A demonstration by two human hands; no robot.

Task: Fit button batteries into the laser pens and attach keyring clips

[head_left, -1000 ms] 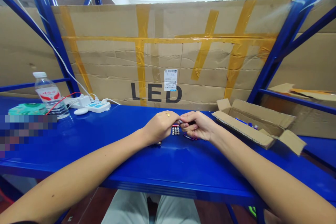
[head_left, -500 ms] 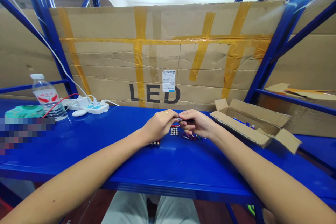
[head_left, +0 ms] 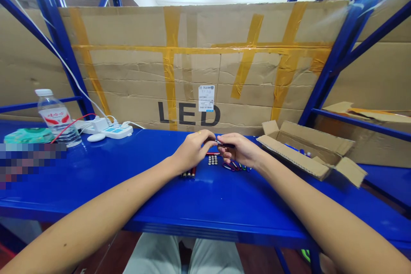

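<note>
My left hand (head_left: pixel 192 150) and my right hand (head_left: pixel 239 149) meet above the blue table (head_left: pixel 205 205). Between the fingertips of my right hand is a small dark object (head_left: pixel 227 145) with a silvery end; my left fingers pinch at that end, and what they grip is too small to name. Just below the hands lie several small silver discs (head_left: pixel 212 160) in rows, with a red rod (head_left: pixel 212 154) behind them. Several coloured carabiners (head_left: pixel 236 166) lie under my right hand. Beside my left wrist are several dark and red tubes (head_left: pixel 189 174), partly hidden.
An open cardboard box (head_left: pixel 298 154) with blue items stands at the right. At the left are a water bottle (head_left: pixel 58 117), a green packet (head_left: pixel 28 135) and a white power strip (head_left: pixel 117 131). A large cardboard panel (head_left: pixel 135 72) stands behind.
My left hand has shifted slightly left and opened a small gap from my right fingers. More of the tubes and the red rod now shows.
</note>
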